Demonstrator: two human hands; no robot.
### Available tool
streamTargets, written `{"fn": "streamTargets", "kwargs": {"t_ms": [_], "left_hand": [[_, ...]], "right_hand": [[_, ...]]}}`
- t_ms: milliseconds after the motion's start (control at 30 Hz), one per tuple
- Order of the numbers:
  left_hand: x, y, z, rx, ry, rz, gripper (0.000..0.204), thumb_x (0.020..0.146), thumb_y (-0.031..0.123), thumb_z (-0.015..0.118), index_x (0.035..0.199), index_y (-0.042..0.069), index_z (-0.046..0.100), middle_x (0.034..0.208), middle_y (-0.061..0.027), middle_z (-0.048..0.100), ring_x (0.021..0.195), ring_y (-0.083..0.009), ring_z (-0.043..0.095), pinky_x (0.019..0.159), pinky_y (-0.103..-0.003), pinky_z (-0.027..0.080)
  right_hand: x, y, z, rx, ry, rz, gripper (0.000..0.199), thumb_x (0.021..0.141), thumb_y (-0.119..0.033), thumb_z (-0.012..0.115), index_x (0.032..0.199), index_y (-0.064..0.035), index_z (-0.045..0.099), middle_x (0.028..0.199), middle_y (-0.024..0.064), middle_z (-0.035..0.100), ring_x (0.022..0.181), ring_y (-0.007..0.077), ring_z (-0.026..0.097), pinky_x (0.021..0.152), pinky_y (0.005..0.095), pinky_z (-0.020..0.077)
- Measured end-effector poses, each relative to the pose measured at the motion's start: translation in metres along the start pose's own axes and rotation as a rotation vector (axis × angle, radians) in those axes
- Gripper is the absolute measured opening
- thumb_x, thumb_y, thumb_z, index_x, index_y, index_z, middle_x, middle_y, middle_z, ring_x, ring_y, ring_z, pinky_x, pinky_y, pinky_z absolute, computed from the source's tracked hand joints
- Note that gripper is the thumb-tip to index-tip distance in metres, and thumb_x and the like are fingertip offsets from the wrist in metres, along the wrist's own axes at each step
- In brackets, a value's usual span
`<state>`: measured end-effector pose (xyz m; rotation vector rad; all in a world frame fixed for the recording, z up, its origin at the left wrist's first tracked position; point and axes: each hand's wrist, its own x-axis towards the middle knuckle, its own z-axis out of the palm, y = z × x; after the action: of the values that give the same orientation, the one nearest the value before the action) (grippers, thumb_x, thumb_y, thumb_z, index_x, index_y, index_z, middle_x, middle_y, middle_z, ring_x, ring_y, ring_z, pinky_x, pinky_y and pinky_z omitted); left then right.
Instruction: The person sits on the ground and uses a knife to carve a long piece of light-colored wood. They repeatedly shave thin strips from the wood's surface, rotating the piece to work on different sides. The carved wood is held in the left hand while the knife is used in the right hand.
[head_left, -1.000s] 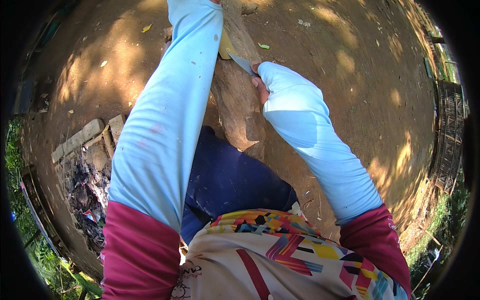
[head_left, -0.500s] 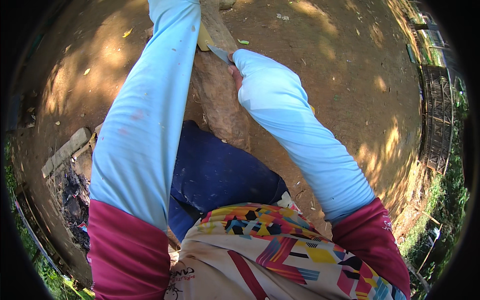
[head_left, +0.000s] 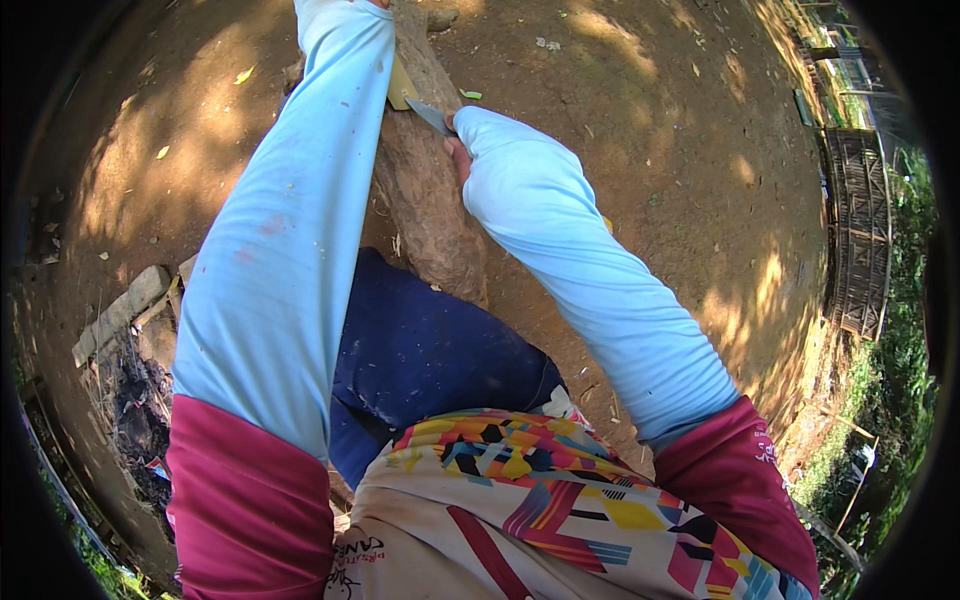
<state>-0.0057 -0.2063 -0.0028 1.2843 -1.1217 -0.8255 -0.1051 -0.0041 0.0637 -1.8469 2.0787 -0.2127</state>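
Note:
My right hand (head_left: 459, 155) is closed round a knife, its fingers partly covered by the light blue sleeve. The grey knife blade (head_left: 430, 116) points up and left, with its tip at the lower end of a pale yellow strip (head_left: 400, 90). That strip, maybe bamboo or wood, lies along a thick brown log (head_left: 425, 190) and is partly hidden behind my left forearm. Only a sliver of my left hand (head_left: 380, 3) shows at the top edge, beyond its blue sleeve. Its fingers and anything they hold are out of sight.
The log runs away from my dark blue trousers (head_left: 430, 340) across bare brown earth (head_left: 650, 150) dotted with leaves. At the left lie a short plank-like block (head_left: 122, 315) and a dark, charred-looking heap (head_left: 140, 410). A woven fence panel (head_left: 858, 235) stands at the far right.
The whole view has shifted slightly, and a sliver of my left hand now shows at the top. The knife stays at the strip's lower end in my right hand.

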Motion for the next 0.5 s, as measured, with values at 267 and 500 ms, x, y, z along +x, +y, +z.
{"fn": "streamTargets", "kwargs": {"t_ms": [267,500], "left_hand": [[0.012,-0.007,-0.002,-0.042,-0.036,0.007,0.019,0.091,0.018,0.059,0.091,0.001,0.050,0.059,-0.0068,0.059,0.044,-0.0168,0.054,0.040,-0.032,0.043],[0.015,-0.010,0.006,-0.075,-0.077,-0.005,0.020,0.092,0.018,0.060,0.088,0.001,0.050,0.058,-0.0071,0.059,0.043,-0.0172,0.054,0.039,-0.033,0.043]], "right_hand": [[0.001,-0.004,-0.007,-0.040,-0.019,-0.017,0.017,0.098,-0.021,0.055,0.099,-0.0049,0.059,0.077,0.0179,0.062,0.069,0.0372,0.060,0.066,0.0472,0.0475],[0.005,-0.005,-0.009,-0.091,-0.041,-0.039,0.018,0.097,-0.021,0.055,0.094,-0.0035,0.058,0.076,0.0184,0.061,0.070,0.0388,0.060,0.067,0.0475,0.0475]]}}
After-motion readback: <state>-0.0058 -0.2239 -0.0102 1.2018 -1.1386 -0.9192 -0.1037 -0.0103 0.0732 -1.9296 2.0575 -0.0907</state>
